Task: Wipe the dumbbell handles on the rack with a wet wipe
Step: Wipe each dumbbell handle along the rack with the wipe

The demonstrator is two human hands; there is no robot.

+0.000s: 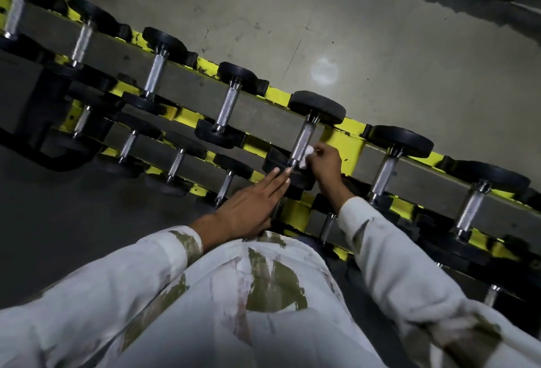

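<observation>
Fingers [322, 151] of right hand [326, 164] are pinching the wet wipe [306, 157] against a dumbbell handle [301, 141]; left hand [248, 206] is lying flat, empty.

Dim indoor light; a pale round glare spot on the floor [324, 71], dark blurred corners, wide-angle bending at edges.
</observation>
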